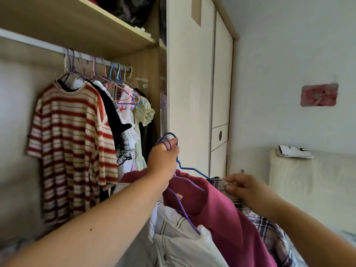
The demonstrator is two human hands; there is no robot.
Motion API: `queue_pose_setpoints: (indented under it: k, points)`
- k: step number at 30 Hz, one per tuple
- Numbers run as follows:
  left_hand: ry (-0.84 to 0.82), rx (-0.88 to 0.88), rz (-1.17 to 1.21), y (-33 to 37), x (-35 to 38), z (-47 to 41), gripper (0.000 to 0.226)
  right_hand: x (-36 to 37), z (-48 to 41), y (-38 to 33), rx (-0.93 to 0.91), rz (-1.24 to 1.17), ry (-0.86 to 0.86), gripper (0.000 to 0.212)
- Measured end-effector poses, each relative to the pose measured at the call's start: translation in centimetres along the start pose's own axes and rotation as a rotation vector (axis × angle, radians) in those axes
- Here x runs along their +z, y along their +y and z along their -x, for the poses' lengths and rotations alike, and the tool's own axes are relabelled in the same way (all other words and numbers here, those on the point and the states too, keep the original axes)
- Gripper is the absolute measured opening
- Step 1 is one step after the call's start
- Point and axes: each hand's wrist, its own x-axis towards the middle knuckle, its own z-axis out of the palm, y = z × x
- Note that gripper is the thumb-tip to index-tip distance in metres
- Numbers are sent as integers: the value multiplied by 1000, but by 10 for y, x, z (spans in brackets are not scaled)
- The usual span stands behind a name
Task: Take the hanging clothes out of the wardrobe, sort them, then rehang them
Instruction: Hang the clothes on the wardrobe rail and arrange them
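Head view shows the left hand raised in front of the open wardrobe, its fingers clenched around a bunch of hanger hooks, purple and blue together. From this bunch three garments hang down, out of the wardrobe: a maroon shirt in the middle, a white striped shirt below it and a plaid shirt to the right. The right hand pinches the plaid shirt at its shoulder, where the arm of the blue hanger goes into the cloth. Other clothes, with a red-striped T-shirt in front, hang on the rail.

I judge that the step in hand is to settle or separate the plaid shirt before the bundle is put down for sorting. To do it well, the left hand should keep all hooks tight and high, so no hanger slips out of the bunch and the hems do not drag. The right hand should pull the cloth along the hanger arm, not downward, because a downward pull may tip the blue hanger and drop the shirt. The purple hanger lies across the maroon collar and could catch there; it is better to free it gently. Whether the plaid shirt sits on both hanger arms, I cannot tell.
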Motion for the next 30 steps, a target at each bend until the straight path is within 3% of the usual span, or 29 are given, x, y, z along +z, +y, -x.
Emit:
queue_pose_setpoints:
  k: [7,11,16,18,20,22,25,30]
  points:
    - [246,96,-79,6,1,10,20,12,2,7,-85,-228,-47,20]
    - [195,97,8,14,-3,12,21,12,-3,3,-127,-310,-100,23]
    - [232,54,104,29,-17,6,23,8,-11,-25,-146,-496,-286,34]
    - [276,67,86,39,-24,1,28,12,-16,-45,-247,-308,-300,63]
    - [314,106,59,51,-33,-5,31,22,-20,-71,-425,68,-310,98]
    - [332,129,14,64,-45,-12,32,33,-26,-92,-569,284,-217,107]
    - [334,145,-23,83,-63,-24,34,40,-36,-119,-658,221,-107,96]
    - [287,162,-36,112,-95,-49,23,43,-56,-159,-663,-113,-154,80]
